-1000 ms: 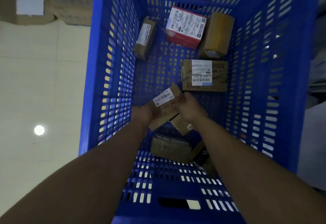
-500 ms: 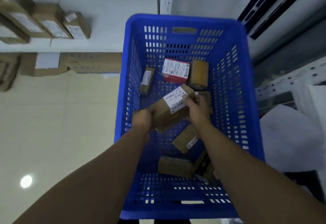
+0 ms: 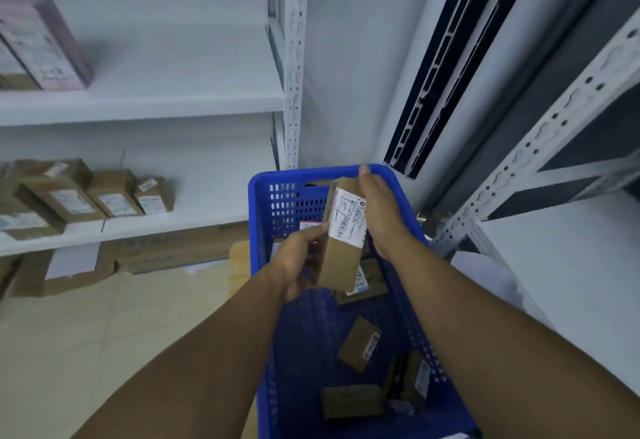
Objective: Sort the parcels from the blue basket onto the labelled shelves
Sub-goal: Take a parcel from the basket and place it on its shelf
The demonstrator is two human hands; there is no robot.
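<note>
A brown cardboard parcel (image 3: 341,251) with a white barcode label is held upright above the blue basket (image 3: 263,196). My left hand (image 3: 298,258) grips its lower left side, thumb on the label's edge. My right hand (image 3: 379,210) holds its top right side. Several more brown parcels (image 3: 358,343) lie on the basket's floor below. White metal shelves (image 3: 145,106) stand to the left, the lower one (image 3: 194,220) carrying a row of labelled brown boxes (image 3: 114,194).
A pink parcel (image 3: 41,40) leans on the upper left shelf. Flattened cardboard (image 3: 166,248) lies on the tiled floor under the lower shelf. A second white rack (image 3: 540,141) stands at the right, with a white shelf board (image 3: 568,265) near the basket.
Both hands have lifted the parcel out of the basket and turned it upright. My view has risen from the basket's inside to the shelves.
</note>
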